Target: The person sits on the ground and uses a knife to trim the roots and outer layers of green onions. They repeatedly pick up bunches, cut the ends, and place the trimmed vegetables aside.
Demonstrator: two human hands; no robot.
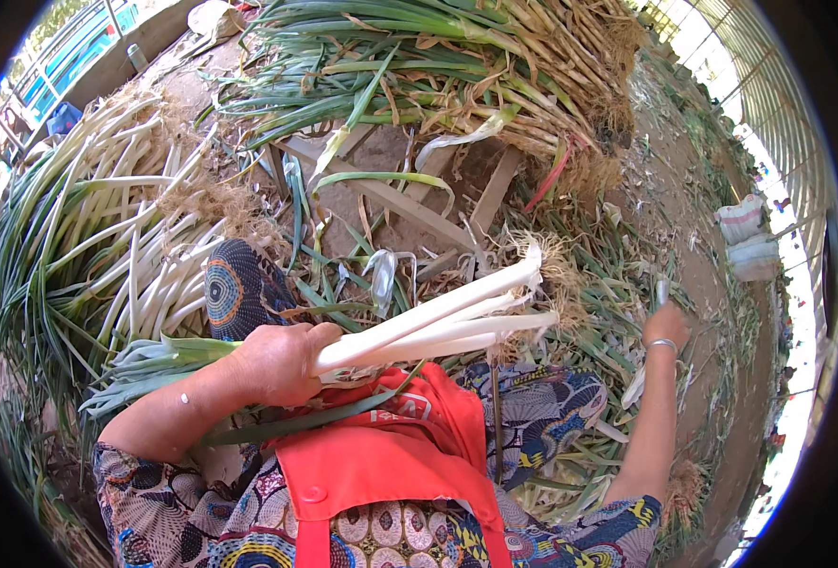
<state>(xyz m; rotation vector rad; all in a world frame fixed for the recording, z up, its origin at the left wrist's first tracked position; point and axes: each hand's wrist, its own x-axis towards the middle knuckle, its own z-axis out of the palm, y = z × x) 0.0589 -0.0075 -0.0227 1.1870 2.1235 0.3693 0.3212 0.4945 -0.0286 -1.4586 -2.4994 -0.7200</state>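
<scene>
My left hand [280, 362] grips a bunch of Welsh onions [447, 312] across my lap. Their white stalks and stringy roots point up and to the right, while the green leaves trail out behind the wrist. Away to the right, my right hand [666, 328], with a bracelet at the wrist, is closed around a small silvery object [662, 291], too blurred to name exactly. A pale strip of onion skin [634, 387] shows beside the right forearm. Below the held stalks is a red apron [390, 461] over patterned clothing.
Unpeeled onions [461, 78] with dry roots are heaped ahead on a wooden frame [390, 199]. On the left lies a pile of white-stalked onions [128, 241]. Leaf scraps [603, 312] litter the ground at right, and sacks [749, 238] stand near the far-right edge.
</scene>
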